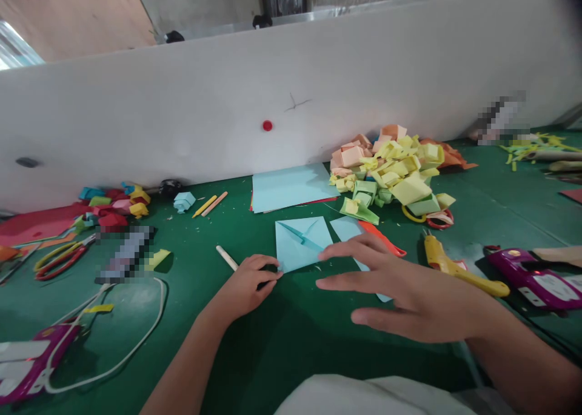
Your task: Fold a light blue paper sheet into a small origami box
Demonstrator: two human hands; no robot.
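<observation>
One folded blue paper (301, 245) lies between the left hand (250, 282) and right hand (404, 288). The left narrows at its near-left corner, grip unclear; the right spreads wide.

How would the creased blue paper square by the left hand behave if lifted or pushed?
The blue paper square looks thin, so probably light. Its visible folds may add slight stiffness, though edges could bend. Lying mostly flat on the green table, it would likely slide rather than roll.

My left fingers (266, 261) are touching the near-left corner of the folded blue paper (291, 250) on the green surface (282, 354), and my right fingers (350, 282) are hovering, spread, at its right edge.
</observation>
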